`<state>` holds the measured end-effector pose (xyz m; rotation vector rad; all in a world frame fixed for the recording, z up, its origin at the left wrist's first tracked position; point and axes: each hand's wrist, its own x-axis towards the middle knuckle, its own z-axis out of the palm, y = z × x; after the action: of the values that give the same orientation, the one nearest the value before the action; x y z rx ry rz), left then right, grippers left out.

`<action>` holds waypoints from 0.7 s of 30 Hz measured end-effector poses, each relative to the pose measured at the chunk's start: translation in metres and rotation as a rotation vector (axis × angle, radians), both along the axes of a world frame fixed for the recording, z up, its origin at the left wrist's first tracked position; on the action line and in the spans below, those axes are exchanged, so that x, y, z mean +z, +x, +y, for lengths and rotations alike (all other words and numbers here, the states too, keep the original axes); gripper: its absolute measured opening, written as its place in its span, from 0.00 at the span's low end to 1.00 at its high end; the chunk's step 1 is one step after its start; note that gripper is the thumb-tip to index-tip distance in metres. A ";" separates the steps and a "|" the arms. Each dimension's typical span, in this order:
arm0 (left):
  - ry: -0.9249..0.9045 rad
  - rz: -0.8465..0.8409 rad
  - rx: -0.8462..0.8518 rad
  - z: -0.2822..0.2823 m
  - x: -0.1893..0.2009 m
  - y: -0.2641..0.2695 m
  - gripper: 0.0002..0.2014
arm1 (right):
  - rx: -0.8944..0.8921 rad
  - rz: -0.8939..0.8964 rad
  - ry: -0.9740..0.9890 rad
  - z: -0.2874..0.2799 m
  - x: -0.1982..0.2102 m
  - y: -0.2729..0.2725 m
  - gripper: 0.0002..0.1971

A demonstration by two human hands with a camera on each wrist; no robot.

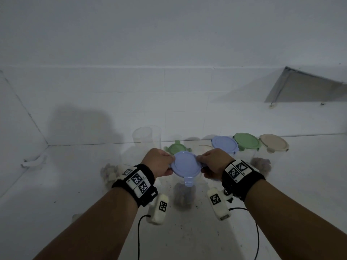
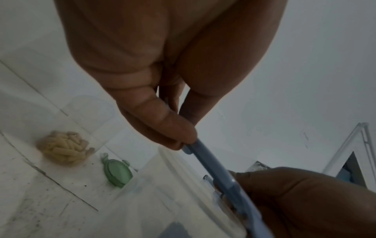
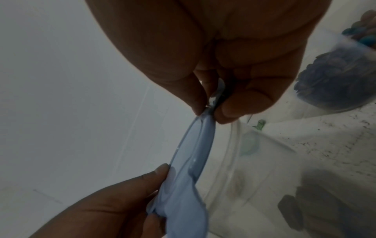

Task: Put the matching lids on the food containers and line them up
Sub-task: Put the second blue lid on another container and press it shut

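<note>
The left hand (image 1: 159,162) and right hand (image 1: 214,162) each pinch opposite edges of a blue lid (image 1: 185,165). Thumbs and fingers are closed tight on its rim. A clear container (image 1: 185,194) sits just beneath the grip.

Head view from above and behind, facing forward and down. Left wrist view tight along the left hand (image 2: 162,72) toward its fingertips; right wrist view equally tight along the right hand (image 3: 234,56). Shared by all: blue lid (image 1: 185,167) between the fingers.

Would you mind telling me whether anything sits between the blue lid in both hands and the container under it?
Nothing visible does: the blue lid, pinched by the left hand and right hand, sits directly over the clear container.
</note>
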<state>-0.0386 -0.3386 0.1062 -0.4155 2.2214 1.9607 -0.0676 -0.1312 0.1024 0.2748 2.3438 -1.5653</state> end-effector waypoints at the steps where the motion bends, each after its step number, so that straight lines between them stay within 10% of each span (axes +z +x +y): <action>1: -0.026 0.004 0.003 0.000 -0.003 0.001 0.10 | 0.000 -0.010 0.020 0.000 -0.001 0.002 0.05; 21: -0.186 -0.040 0.020 0.003 -0.003 0.007 0.11 | 0.105 0.125 0.392 -0.009 0.005 0.009 0.16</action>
<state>-0.0314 -0.3351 0.1033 -0.4964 2.3922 1.7441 -0.0584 -0.1401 0.1074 0.1387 2.7049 -1.0958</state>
